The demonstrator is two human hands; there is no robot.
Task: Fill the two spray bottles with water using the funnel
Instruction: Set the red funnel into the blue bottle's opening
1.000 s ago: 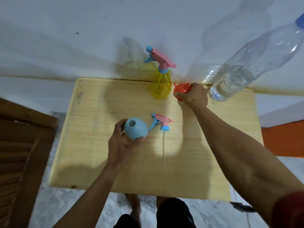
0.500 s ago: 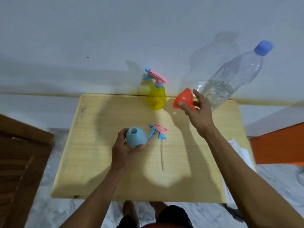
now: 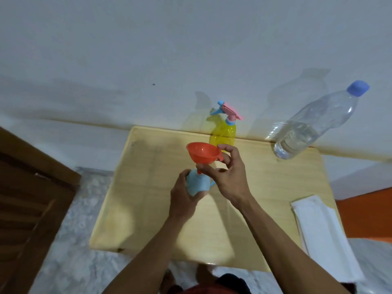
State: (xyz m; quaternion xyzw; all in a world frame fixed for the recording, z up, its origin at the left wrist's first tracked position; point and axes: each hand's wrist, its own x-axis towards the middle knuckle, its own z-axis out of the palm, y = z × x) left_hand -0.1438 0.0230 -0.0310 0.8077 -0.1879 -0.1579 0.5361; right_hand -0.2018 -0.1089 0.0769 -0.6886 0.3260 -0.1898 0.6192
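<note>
Two bottles still wait for water on the wooden table (image 3: 148, 209). Largest is the clear water bottle (image 3: 314, 124), capped, partly full, at the far right corner, well apart from both hands. A white cloth (image 3: 322, 234) lies along the right edge. The yellow spray bottle (image 3: 222, 134) stands at the back, sprayer still on. Nearer, the left hand (image 3: 182, 200) wraps the blue spray bottle (image 3: 197, 183), upright, neck open. Directly above it the right hand (image 3: 227, 179) pinches the orange funnel (image 3: 203, 153) between thumb and fingers, spout pointing down at or just entering the neck; contact cannot be told. Nothing blocks seating it.
</note>
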